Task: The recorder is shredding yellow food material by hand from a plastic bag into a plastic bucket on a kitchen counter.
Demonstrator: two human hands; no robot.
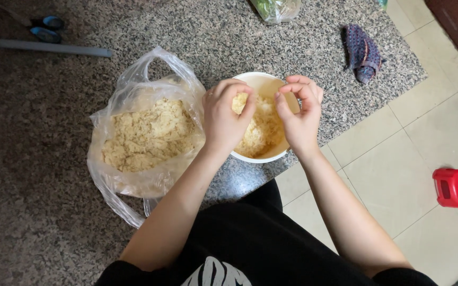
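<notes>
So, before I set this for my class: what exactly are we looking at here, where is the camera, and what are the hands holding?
There is no machine here, just a person working with bare hands. The one picture comes from a camera worn on the person's head, looking down. The left hand and right hand are over a white bowl of pale yellow crumbly food; the left fingers pinch a lump of it. Whether the right hand holds any cannot be told. Beside the bowl, on the speckled stone counter, lies an open clear plastic bag of the same crumbly food. Further off are a folded dark cloth and, on the tiled floor, a red box.
</notes>
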